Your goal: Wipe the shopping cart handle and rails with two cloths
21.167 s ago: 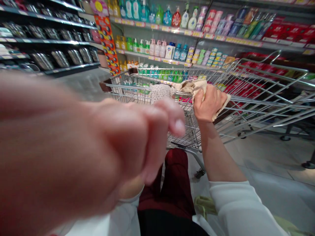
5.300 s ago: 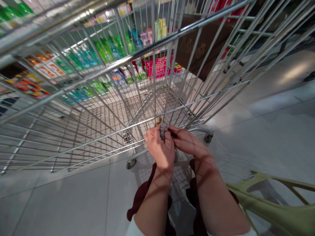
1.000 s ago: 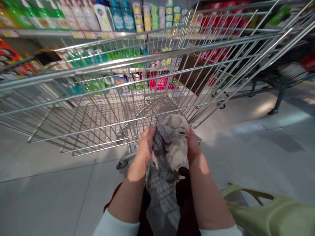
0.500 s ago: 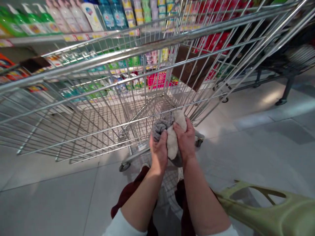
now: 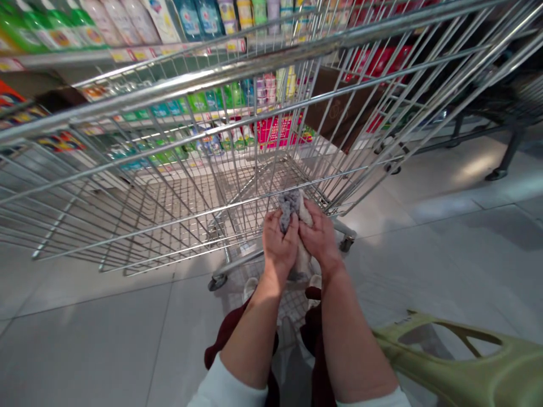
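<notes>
A grey and cream cloth [image 5: 292, 204] is bunched between both of my hands, low against the near corner of a wire shopping cart [image 5: 178, 90]. My left hand [image 5: 278, 246] is closed around its left side. My right hand [image 5: 321, 238] is closed around its right side, and the two hands press together. The cloth's top pokes out above my fingers, close to a lower cart wire; more of it hangs below my palms.
Store shelves [image 5: 127, 53] of bottles and packets stand behind the cart. A pale green plastic stool [image 5: 466, 362] is at the lower right. The floor [image 5: 85, 339] is grey tile. Other cart frames and wheels [image 5: 504, 169] stand at the far right.
Over the last second my hands have gathered the loose cloth into a tighter bunch and lifted it slightly toward the cart's lower wires. The cart looks closer.
</notes>
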A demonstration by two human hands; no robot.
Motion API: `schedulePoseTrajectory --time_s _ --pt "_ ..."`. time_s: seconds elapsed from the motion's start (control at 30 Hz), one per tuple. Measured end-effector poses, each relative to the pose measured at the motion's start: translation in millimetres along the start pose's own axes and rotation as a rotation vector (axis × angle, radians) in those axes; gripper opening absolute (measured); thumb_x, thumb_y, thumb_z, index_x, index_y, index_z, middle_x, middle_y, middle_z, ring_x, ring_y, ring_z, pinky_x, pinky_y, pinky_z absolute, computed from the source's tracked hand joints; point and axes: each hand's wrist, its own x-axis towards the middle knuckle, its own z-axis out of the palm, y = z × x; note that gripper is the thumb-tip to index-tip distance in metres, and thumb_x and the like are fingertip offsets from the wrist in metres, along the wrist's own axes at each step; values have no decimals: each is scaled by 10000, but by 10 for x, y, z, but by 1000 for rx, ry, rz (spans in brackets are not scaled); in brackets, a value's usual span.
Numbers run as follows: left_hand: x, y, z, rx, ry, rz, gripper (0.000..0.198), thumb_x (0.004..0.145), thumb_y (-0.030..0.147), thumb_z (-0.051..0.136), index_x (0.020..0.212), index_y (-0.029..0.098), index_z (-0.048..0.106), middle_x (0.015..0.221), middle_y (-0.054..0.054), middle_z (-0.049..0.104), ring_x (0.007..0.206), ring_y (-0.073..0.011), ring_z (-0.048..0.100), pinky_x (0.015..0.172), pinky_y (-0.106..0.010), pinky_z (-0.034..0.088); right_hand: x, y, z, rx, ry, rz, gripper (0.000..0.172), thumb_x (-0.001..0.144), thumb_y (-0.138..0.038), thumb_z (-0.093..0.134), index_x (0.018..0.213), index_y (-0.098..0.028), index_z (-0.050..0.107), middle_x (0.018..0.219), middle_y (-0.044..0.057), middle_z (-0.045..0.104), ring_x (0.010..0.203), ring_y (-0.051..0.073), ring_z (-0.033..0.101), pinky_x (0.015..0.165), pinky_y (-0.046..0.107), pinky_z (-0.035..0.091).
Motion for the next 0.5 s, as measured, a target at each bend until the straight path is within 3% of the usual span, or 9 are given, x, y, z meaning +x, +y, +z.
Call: schedulePoseTrajectory --time_s 0.23,0.4,0.5 --pt "-40 -372 -129 318 -230 -87 214 873 321 565 965 160 672 1053 -145 694 1070 -273 631 1019 -452 461 -66 114 8 -159 -345 131 526 771 -196 569 1290 -235 647 1379 32 604 1323 213 533 1189 371 372" --pt "-68 -359 -162 339 -253 -63 181 889 318 558 927 168 652 985 -123 682 1005 -252 645 959 -400 488 -73 143 11 -227 -357 131 506 793 -191 554 1291 -213 645 1375 57 606 1319 233 537 1188 405 364" --pt "-96 -161 -184 269 -133 12 216 932 358 513 881 177 620 897 -78 638 880 -204 626 853 -343 504 -39 79 -72 -162 -304 38 419 777 -273 602 1180 -215 699 1273 61 673 1219 251 607 1134 413 424"
